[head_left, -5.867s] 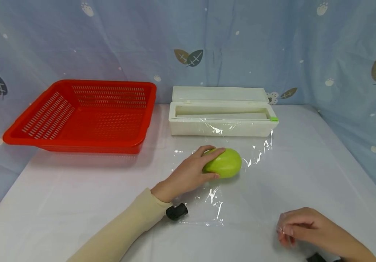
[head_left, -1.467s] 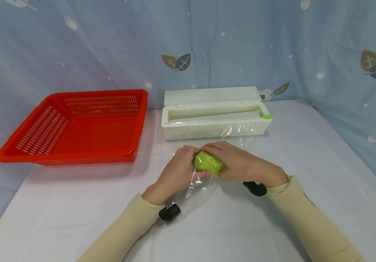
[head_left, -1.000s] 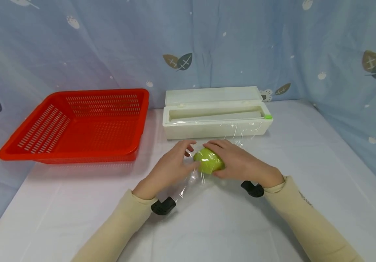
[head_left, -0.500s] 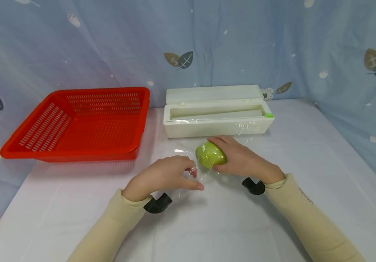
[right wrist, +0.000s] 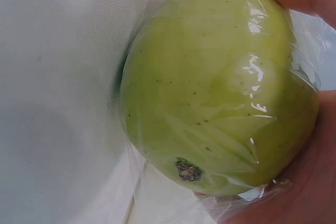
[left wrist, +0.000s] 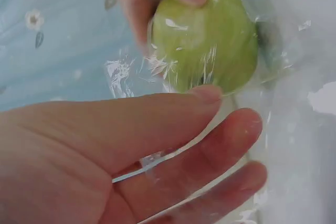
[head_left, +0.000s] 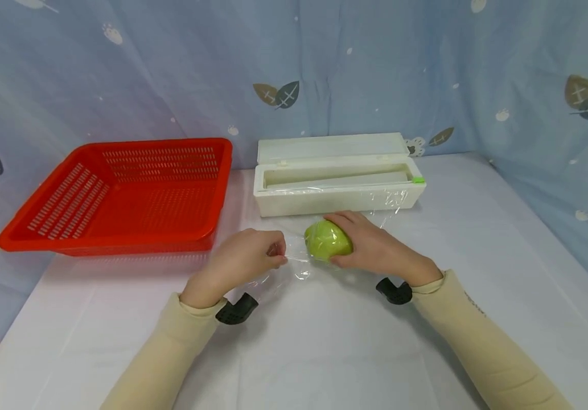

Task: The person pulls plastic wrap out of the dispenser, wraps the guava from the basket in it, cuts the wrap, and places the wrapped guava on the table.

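Observation:
My right hand (head_left: 367, 245) grips a smooth green fruit (head_left: 324, 240) on the white-covered table. Clear cling film lies over the fruit, creased and shiny in the right wrist view, where dark specks and a brown scar show on the skin (right wrist: 210, 77). To the left, my left hand (head_left: 242, 259) pinches the loose edge of the cling film (head_left: 299, 267) between thumb and bent fingers, and the film stretches from there to the fruit. The left wrist view has the left thumb (left wrist: 157, 116) over the fingers, just in front of the wrapped fruit.
Behind the fruit stands a white cling film box (head_left: 337, 202) with its lid up and a green slider at its right end. Film trails from the box's front toward the right hand. A red slotted basket (head_left: 119, 247) is at the left, and a blue patterned curtain (head_left: 181, 68) hangs behind.
Earlier the left hand held the bare fruit on the film; later both hands held it wrapped. The left hand has since let go, moved left and taken the film's edge. The right hand keeps its grip.

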Demonstrator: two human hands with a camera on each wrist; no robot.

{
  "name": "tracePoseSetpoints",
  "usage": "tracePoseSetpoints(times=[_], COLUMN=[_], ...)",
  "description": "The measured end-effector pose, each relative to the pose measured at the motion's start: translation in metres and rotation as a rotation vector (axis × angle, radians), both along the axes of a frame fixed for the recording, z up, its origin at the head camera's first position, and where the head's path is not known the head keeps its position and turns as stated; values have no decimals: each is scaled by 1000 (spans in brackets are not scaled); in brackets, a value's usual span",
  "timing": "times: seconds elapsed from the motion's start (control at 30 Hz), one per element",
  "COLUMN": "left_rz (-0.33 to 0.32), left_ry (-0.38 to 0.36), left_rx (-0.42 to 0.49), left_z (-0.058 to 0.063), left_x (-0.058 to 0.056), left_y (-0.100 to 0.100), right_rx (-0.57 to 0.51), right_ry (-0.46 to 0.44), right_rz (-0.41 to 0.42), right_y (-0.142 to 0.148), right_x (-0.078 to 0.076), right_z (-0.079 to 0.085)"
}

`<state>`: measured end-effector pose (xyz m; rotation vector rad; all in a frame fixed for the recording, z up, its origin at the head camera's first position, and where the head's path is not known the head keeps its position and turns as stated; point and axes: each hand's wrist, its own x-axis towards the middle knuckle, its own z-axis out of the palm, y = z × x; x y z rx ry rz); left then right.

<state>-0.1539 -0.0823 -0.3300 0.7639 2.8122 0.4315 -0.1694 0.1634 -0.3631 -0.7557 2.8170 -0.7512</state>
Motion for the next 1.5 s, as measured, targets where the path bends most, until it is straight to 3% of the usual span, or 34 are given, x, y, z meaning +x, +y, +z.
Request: tracePoseSetpoints(times=[0.17, 0.4, 0.6, 0.7, 0.9, 1.27, 1.37, 1.5], left_rz=[-26, -60, -56, -81, -129, 49, 89, 131], left_ry=[-48, -263, -343, -346, -238, -161, -32, 203], left_rx=[-41, -143, -119, -100, -97, -40, 14, 67], left_z=[4, 3, 3, 1, -1, 8, 10, 6], left_x=[-5, -5, -3, -3, -6, -7, -7, -7], left_y=[-10, -12, -13, -14, -18, -27, -26, -21], right_rx=[0, -13, -31, -33, -34, -12, -10, -12], right_ry=[6, 12, -1, -20, -20, 9, 11, 34], right_rz=[-5, 9, -4, -8, -10, 37, 65, 105], right_y=[1, 2, 1, 1, 2, 3, 3, 3], right_x=[0, 0, -1, -1, 0, 3, 3, 2], right_z=[2, 2, 2, 1, 1, -1, -1, -1])
